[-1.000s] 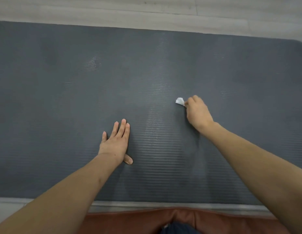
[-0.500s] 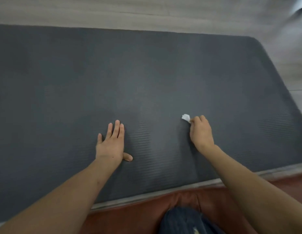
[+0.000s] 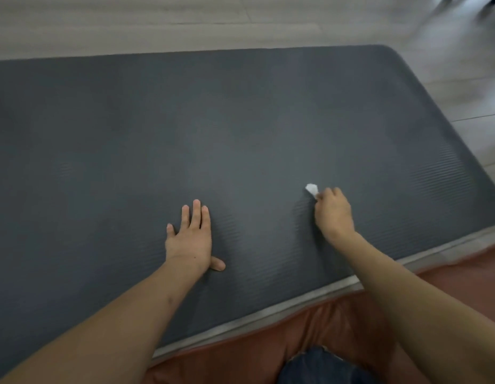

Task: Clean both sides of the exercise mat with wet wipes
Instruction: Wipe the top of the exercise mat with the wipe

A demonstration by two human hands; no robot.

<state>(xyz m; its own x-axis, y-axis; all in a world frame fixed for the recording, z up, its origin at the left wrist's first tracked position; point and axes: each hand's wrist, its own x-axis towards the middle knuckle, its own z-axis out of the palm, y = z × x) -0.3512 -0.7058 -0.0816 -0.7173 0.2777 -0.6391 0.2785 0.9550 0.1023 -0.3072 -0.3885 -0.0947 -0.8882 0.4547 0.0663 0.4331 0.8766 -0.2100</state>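
Dark grey exercise mat (image 3: 240, 128) lies flat on a pale wood-look floor (image 3: 185, 20). Its long axis runs left to right across the head view, tilted a little so the right end sits farther up. The right short end with rounded corner is visible; the left end is cut off by the frame edge. Ribbed texture shows on the mat's near part. No containers in view, no wipe packet visible.

Left hand (image 3: 189, 239) rests palm down on the mat, near its front edge, fingers stretched and close together, thumb out to the side, gripping nothing. Right hand (image 3: 333, 212) is on the mat to the right of the left hand, also near the front edge, fingers curled and pinched on a small white wet wipe (image 3: 312, 188). The wipe is bunched, sticking out past the fingertips toward the mat's far edge and touching the mat surface.

Both forearms are bare. Just off the mat's front edge is a reddish-brown cushion (image 3: 268, 353), touching or just beside the mat edge; blue denim (image 3: 318, 367) shows at the bottom.
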